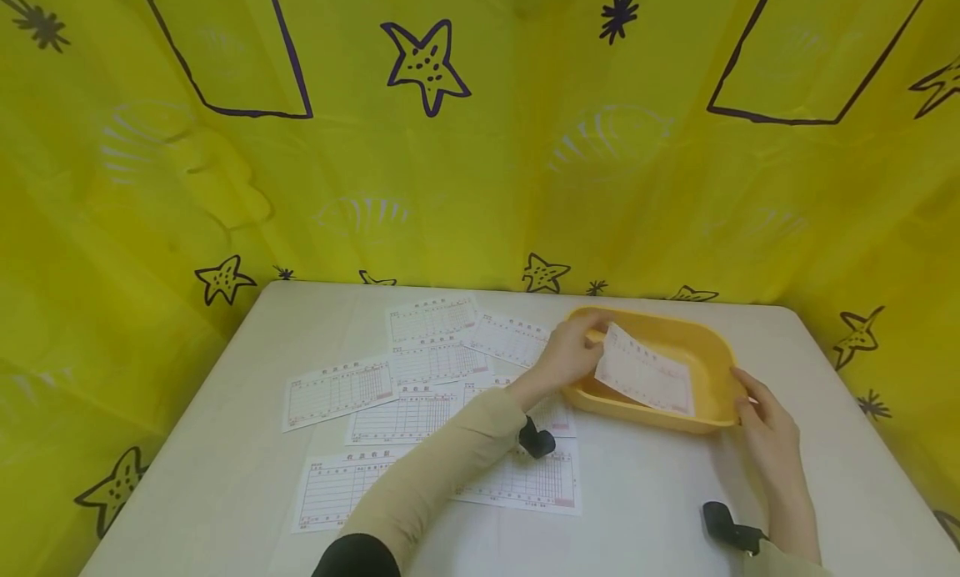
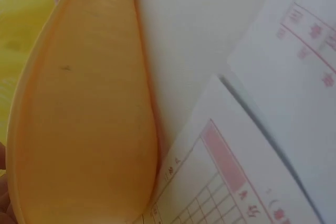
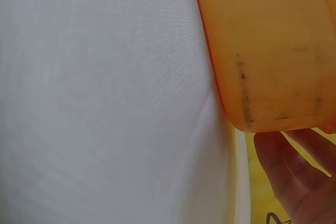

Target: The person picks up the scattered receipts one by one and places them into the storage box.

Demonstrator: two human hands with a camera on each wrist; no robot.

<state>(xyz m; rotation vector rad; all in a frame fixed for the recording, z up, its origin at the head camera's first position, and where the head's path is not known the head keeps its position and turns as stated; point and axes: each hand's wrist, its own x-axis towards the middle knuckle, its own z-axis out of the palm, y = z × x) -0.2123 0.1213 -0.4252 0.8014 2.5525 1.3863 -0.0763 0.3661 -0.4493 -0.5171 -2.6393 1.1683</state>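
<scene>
A yellow plastic tray (image 1: 652, 423) stands on the right half of the table. Inside it a printed receipt slip (image 1: 647, 372) slants, its left end raised. My left hand (image 1: 567, 350) reaches over the tray's left end and pinches the slip near its upper left corner; part of the grip is hidden. At the opposite end my right hand (image 1: 771, 423) grips the tray's rim. The right wrist view shows the fingers (image 3: 281, 169) of that hand against the tray's end wall (image 3: 273, 93). In the left wrist view the tray's side wall (image 2: 86, 108) fills the left.
Several similar receipt slips (image 1: 339, 392) lie spread over the left and middle of the white table (image 1: 213, 477), some overlapping. One slip (image 2: 210, 177) reaches right up to the tray's base. A yellow patterned curtain (image 1: 480, 160) hangs behind the table.
</scene>
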